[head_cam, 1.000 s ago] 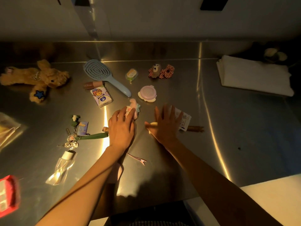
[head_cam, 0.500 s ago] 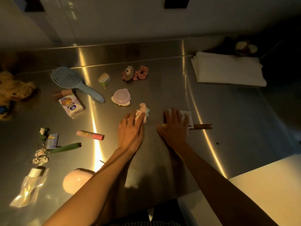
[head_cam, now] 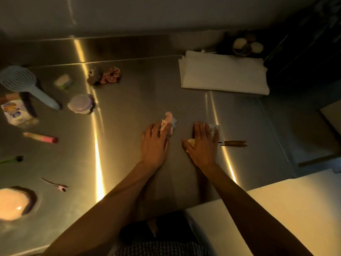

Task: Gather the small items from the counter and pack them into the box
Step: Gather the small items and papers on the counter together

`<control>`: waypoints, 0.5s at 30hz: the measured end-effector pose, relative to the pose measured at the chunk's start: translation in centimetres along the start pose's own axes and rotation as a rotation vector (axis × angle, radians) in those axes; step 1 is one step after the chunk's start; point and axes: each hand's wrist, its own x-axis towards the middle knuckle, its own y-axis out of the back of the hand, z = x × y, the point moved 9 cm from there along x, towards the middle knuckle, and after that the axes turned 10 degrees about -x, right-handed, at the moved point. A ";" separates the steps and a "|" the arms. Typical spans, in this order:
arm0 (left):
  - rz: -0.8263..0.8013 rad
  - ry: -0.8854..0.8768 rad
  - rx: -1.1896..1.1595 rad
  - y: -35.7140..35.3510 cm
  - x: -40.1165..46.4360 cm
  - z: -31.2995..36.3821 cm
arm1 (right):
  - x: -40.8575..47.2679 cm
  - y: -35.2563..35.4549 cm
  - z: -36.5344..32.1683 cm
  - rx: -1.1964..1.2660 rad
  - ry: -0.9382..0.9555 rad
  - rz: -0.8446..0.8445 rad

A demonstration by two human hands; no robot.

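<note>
My left hand lies flat on the steel counter, fingertips resting on a small pink toy. Beside it, my right hand presses palm-down with straight fingers on a white printed card; a cream comb pokes out by its thumb. A brown stick lies just right of that hand. Further left lie a blue hairbrush, a purple round compact, a red scrunchie, a tissue packet, a pink tube and a hair clip.
A folded white cloth sits at the back right, with a bowl behind it. A pale flat surface fills the lower right. A tan corner shows at the right edge. A pink oval object sits at lower left.
Both hands have slid to the right along the counter, pushing the pink toy, card and comb with them. The view has swung right, so the plush bear and keys are out of sight.
</note>
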 end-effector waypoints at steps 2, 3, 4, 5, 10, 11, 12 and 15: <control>-0.006 0.012 0.008 -1.8 0.5 2.5 | -0.2 -0.1 3.0 0.011 0.011 0.008; -0.006 0.012 0.005 -2.5 0.7 3.7 | -0.2 -0.3 4.3 0.008 0.022 0.004; -0.001 0.005 -0.007 -3.2 0.8 5.0 | -0.3 -0.4 5.4 -0.004 0.033 -0.003; 0.005 -0.008 -0.022 -3.8 1.0 6.2 | -0.4 -0.5 6.6 -0.018 0.036 -0.010; 0.013 -0.065 -0.027 -6.4 1.5 11.3 | -1.2 -1.3 11.3 -0.014 0.023 -0.027; 0.016 -0.069 -0.031 -6.8 1.5 12.0 | -1.4 -1.4 11.9 -0.020 0.024 -0.029; 0.020 -0.079 -0.038 -7.2 1.5 12.8 | -1.5 -1.5 12.5 -0.030 0.019 -0.024; 0.028 -0.135 -0.057 -8.6 1.6 14.8 | -1.8 -1.8 14.4 -0.060 -0.003 -0.012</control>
